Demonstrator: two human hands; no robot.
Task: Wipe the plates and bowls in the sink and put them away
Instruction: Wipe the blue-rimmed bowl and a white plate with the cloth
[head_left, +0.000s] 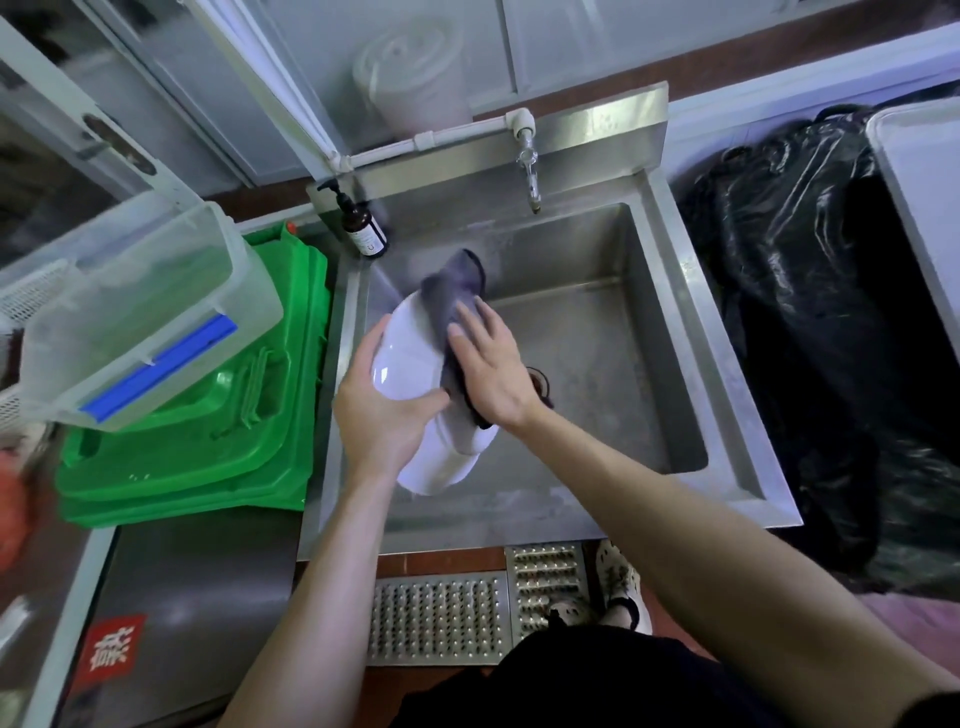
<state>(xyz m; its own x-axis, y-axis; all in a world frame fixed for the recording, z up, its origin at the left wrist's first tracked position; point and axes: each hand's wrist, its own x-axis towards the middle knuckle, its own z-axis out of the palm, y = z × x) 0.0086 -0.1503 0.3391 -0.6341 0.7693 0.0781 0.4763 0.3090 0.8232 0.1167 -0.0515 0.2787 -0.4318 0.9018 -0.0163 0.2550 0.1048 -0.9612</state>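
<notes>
Head view over steel sink (670, 291), left hand (382, 415) gripping white plate (410, 358) by its rim, right hand (491, 371) with straight fingers pressing grey cloth (457, 291) on it, hands close together.

A white plate (410, 358), glossy and round, is held tilted above the left part of the steel sink (670, 332), near its left wall. A second white dish (441, 462) shows just below it, toward the sink's front edge; whether it is a plate or a bowl cannot be told. A dark grey cloth (457, 291) lies draped over the plate's right side, its upper end bunched toward the sink's back wall and its lower end trailing toward the drain.
</notes>
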